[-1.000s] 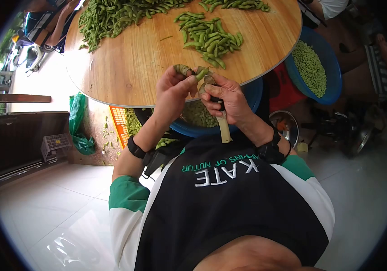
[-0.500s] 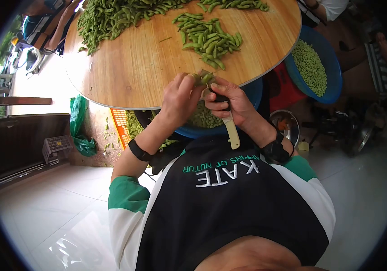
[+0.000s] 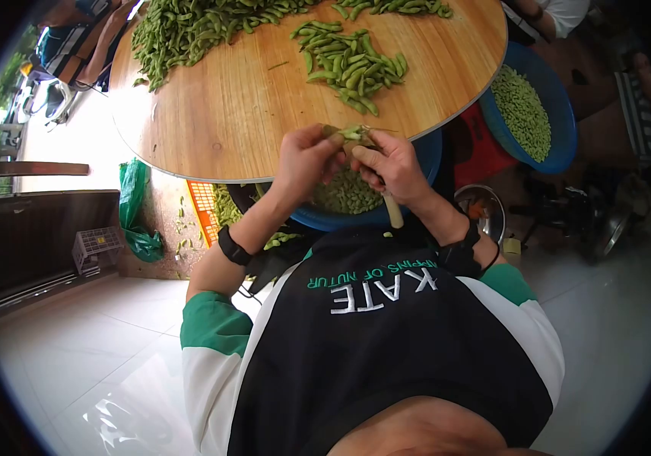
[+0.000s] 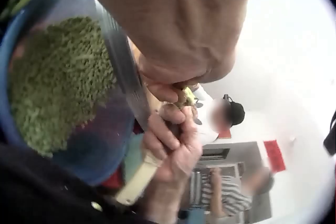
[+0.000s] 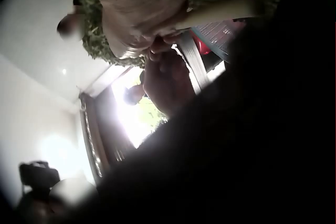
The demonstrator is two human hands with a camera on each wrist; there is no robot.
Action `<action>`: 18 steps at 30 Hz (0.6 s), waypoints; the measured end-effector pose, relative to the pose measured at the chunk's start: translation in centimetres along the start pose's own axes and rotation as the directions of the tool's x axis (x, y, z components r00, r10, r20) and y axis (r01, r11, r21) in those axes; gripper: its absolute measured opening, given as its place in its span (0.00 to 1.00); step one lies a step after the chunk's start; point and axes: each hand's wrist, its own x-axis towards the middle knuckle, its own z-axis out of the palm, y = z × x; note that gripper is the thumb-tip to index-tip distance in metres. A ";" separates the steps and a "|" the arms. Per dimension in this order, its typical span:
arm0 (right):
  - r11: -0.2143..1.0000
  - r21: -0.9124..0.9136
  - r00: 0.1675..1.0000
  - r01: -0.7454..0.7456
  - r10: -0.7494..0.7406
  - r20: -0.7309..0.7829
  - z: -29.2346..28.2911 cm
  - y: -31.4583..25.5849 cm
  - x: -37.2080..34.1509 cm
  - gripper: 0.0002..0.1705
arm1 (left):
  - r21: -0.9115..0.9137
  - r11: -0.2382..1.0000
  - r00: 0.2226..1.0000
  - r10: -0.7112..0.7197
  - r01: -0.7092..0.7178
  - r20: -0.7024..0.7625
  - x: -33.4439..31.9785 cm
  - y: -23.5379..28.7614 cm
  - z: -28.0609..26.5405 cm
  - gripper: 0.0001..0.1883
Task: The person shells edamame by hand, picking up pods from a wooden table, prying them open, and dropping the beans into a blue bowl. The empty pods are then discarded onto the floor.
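In the head view a green pod [image 3: 353, 134] is pinched between the fingertips of the left hand [image 3: 304, 161], over the table's near edge. Against it, the right hand [image 3: 397, 169] curls round a tool with a cream handle [image 3: 392, 210], which sticks out below the palm; its working end is hidden by the fingers. Both hands nearly touch. Beneath them a blue basin holds shelled beans [image 3: 347, 194]. The left wrist view shows the right hand [image 4: 176, 145] gripping the cream handle [image 4: 137, 182] beside the basin of beans [image 4: 63, 77].
A small heap of pods [image 3: 356, 68] and a large heap [image 3: 188, 34] lie on the round wooden table [image 3: 227, 114]. Another blue basin of beans [image 3: 522, 114] stands at the right. An orange basket [image 3: 202, 205] is at the left, near a green bag [image 3: 139, 220]. Other people sit around.
The left hand has shifted slightly and its fingers have moved on the pod. The right hand has turned, so less of the cream handle shows. A small green piece now lies on the shirt.
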 end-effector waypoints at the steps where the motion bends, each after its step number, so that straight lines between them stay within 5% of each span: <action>1: 0.979 -0.193 0.995 0.068 -0.081 -0.060 0.3 0.1 -0.1 0.12 | 0.001 1.000 1.000 0.004 -0.004 0.001 -0.1 -0.1 0.4 0.08; 3: 0.957 -0.262 0.975 0.126 -0.168 -0.146 1.1 0.5 0.0 0.13 | 0.193 0.974 0.988 0.136 -0.120 -0.068 -0.9 -0.2 1.4 0.08; 5: 0.704 -0.594 0.808 0.388 -0.570 -0.148 1.1 1.3 0.5 0.13 | 0.217 0.969 0.985 0.146 -0.122 -0.096 -1.3 -0.7 1.7 0.07; 7: 0.742 -0.596 0.863 0.308 -0.481 -0.153 0.9 0.3 0.0 0.13 | 0.609 0.678 0.856 0.516 -0.412 0.004 -1.6 -0.9 1.7 0.06; 9: 0.768 -0.599 0.909 0.227 -0.388 -0.154 0.8 -0.1 0.0 0.13 | 0.638 0.642 0.842 0.538 -0.426 0.021 -2.5 -0.4 2.0 0.05; 11: 0.534 -0.771 0.811 0.347 -0.584 -0.038 0.7 0.3 0.0 0.13 | 0.665 0.606 0.830 0.557 -0.436 0.035 -3.2 0.0 2.3 0.05; 15: 0.410 -0.801 0.730 0.436 -0.682 0.048 1.4 0.4 0.2 0.16 | 0.729 0.487 0.793 0.596 -0.481 0.126 -4.3 0.5 2.2 0.05; 18: 0.367 -0.835 0.771 0.410 -0.628 0.103 0.4 0.4 0.1 0.12 | 0.794 0.466 0.871 0.466 -0.390 0.155 -6.9 1.8 0.9 0.08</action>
